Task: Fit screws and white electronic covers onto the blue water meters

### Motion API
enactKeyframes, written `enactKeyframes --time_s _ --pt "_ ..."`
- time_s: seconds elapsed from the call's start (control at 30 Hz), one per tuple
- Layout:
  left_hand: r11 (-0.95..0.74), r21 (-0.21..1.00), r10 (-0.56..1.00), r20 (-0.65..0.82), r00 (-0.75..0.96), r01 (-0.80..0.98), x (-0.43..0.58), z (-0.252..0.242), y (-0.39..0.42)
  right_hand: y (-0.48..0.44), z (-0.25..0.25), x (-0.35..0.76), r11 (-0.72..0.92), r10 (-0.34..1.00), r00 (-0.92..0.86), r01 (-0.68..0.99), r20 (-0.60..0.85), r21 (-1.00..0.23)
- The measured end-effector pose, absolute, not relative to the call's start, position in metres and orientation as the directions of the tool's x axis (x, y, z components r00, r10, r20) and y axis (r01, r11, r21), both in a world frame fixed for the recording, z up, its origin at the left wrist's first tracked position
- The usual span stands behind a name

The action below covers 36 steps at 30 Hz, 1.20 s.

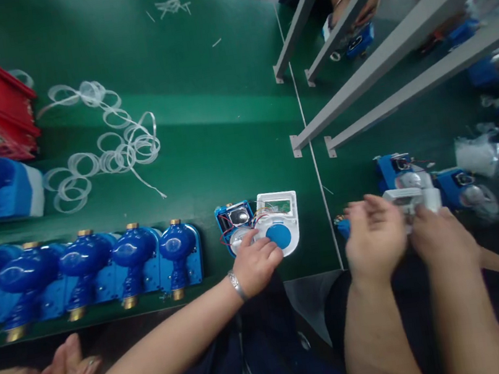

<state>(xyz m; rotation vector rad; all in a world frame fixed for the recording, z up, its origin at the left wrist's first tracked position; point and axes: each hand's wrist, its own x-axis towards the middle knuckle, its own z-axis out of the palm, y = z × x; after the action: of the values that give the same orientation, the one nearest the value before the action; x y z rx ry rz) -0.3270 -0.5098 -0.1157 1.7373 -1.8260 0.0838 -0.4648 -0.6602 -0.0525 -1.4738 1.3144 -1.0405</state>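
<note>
My left hand, with a metal bracelet at the wrist, grips the lower left edge of a white cover with a window and a blue disc. Wires run from the cover to an open blue meter unit touching it on the left. The unit's lower part is partly hidden by my fingers. My right hand is raised at the right, blurred, its fingers loosely bent and apart, with nothing visible in it. Beside it, a co-worker's hand holds a white part. A small blue connector bundle lies just left of my right hand.
Blue meter bodies with brass ends line the front left edge. A red bin and coiled clear strip lie behind. Grey metal bars cross the right side. A co-worker's hands show at lower left; other hands and blue units at right.
</note>
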Motion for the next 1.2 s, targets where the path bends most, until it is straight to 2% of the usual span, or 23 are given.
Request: enactKeyframes --time_s 0.07,0.13,0.23,0.33,0.4,0.47,0.53,0.6,0.67,0.77,0.9,1.03,1.1,1.2 --pt "0.129 0.396 -0.873 0.48 0.085 -0.909 -0.33 -0.118 -0.512 -0.641 -0.075 -0.443 0.173 -0.941 0.263 -0.173 -0.215 -0.97" --pt "0.137 0.423 -0.862 0.497 0.103 -0.896 -0.333 -0.12 -0.515 -0.631 -0.097 -0.424 0.359 -0.823 0.424 -0.13 -0.379 -0.924" --pt "0.168 0.438 -0.866 0.493 0.08 -0.883 -0.336 -0.118 -0.52 -0.63 -0.117 -0.41 0.511 -0.713 0.52 -0.072 -0.47 -0.856" --pt "0.224 0.466 -0.878 0.478 0.03 -0.856 -0.328 -0.104 -0.52 -0.634 -0.122 -0.408 0.706 -0.597 0.592 0.065 -0.542 -0.705" --pt "0.126 0.503 -0.898 0.423 0.116 -0.855 -0.316 -0.09 -0.517 -0.636 -0.122 -0.408 0.774 -0.553 0.62 0.135 -0.557 -0.619" --pt "-0.125 0.51 -0.932 0.233 0.276 -0.851 -0.299 -0.077 -0.512 -0.638 -0.121 -0.407 0.793 -0.547 0.63 0.179 -0.551 -0.583" --pt "-0.328 0.438 -0.938 -0.046 0.343 -0.837 -0.282 -0.07 -0.509 -0.638 -0.122 -0.404 0.799 -0.553 0.626 0.212 -0.549 -0.563" --pt "-0.348 0.369 -0.928 -0.265 0.261 -0.862 -0.267 -0.07 -0.509 -0.638 -0.121 -0.401 0.805 -0.553 0.622 0.228 -0.555 -0.548" --pt "-0.279 0.35 -0.924 -0.353 0.15 -0.894 -0.26 -0.074 -0.513 -0.637 -0.12 -0.398 0.809 -0.547 0.623 0.221 -0.559 -0.545" --pt "-0.21 0.355 -0.93 -0.361 0.073 -0.911 -0.259 -0.078 -0.521 -0.635 -0.116 -0.395 0.781 -0.571 0.604 0.191 -0.555 -0.595" --pt "-0.256 0.385 -0.935 -0.332 0.125 -0.887 -0.259 -0.072 -0.529 -0.636 -0.114 -0.394 0.742 -0.592 0.584 0.126 -0.556 -0.658" --pt "-0.433 0.546 -0.901 -0.261 0.346 -0.717 -0.246 -0.069 -0.534 -0.64 -0.116 -0.394 0.751 -0.558 0.599 0.071 -0.574 -0.657" --pt "-0.521 0.648 -0.83 -0.236 0.505 -0.555 -0.241 -0.074 -0.534 -0.642 -0.117 -0.393 0.763 -0.527 0.62 0.044 -0.581 -0.645" --pt "-0.551 0.744 -0.707 -0.175 0.685 -0.378 -0.246 -0.09 -0.532 -0.643 -0.117 -0.392 0.763 -0.501 0.652 0.023 -0.568 -0.646"
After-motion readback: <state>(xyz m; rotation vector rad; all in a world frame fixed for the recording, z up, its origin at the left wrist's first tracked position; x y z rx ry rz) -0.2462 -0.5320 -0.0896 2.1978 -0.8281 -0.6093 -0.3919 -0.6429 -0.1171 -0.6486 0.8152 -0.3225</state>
